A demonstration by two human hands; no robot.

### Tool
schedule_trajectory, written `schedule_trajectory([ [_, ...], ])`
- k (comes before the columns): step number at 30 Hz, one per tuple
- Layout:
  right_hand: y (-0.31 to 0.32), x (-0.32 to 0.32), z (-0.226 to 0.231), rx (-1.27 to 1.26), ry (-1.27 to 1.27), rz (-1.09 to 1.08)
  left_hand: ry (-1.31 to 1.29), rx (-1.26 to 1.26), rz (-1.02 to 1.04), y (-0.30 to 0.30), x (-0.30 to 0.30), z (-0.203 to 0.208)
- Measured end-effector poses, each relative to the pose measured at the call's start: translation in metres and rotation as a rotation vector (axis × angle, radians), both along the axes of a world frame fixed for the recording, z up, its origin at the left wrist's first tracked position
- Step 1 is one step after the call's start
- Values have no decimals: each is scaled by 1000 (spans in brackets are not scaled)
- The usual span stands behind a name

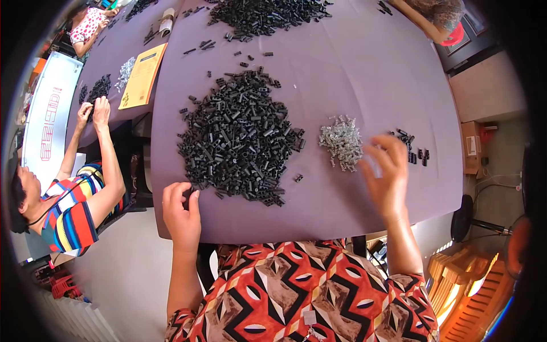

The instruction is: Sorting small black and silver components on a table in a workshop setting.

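At the pile's near left edge, my left hand (182,212) is closed, its fingers curled and the thumb brought close to them. A dark spot shows between them, too small to identify. The large pile (239,137) consists of small black plastic pieces, many of them short and tube-like. My right hand (388,174) hovers with fingers bent and apart, slightly blurred, and nothing visible in it. Just left of its fingers lies a small heap of shiny silvery pieces (341,142). Behind and to its right is a little group of black pieces (407,142).
Another black pile (262,17) covers the far part of the purple tablecloth (319,219). At the left, a person in a striped shirt (74,211) handles black pieces near a yellow printed sheet (143,77). Orange slatted plastic (473,290) stands at the lower right.
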State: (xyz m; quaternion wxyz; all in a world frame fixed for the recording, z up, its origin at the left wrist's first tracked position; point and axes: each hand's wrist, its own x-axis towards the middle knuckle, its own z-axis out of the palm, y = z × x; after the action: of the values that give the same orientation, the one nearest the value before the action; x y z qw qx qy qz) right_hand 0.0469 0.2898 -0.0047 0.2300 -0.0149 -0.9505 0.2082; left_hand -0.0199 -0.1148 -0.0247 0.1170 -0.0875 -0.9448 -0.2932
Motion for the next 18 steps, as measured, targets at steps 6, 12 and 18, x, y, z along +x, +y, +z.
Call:
schedule_trajectory([
  [6, -79, -18, -12, -127, -71, 519, -178, 92, -13, 8, -3, 6],
  [12, -75, -23, -18, -61, -180, 469, -41, 174, -395, 67, 32, 27],
  [18, -63, -18, -23, -143, -127, 429, -18, 103, -673, 99, 15, 14],
])
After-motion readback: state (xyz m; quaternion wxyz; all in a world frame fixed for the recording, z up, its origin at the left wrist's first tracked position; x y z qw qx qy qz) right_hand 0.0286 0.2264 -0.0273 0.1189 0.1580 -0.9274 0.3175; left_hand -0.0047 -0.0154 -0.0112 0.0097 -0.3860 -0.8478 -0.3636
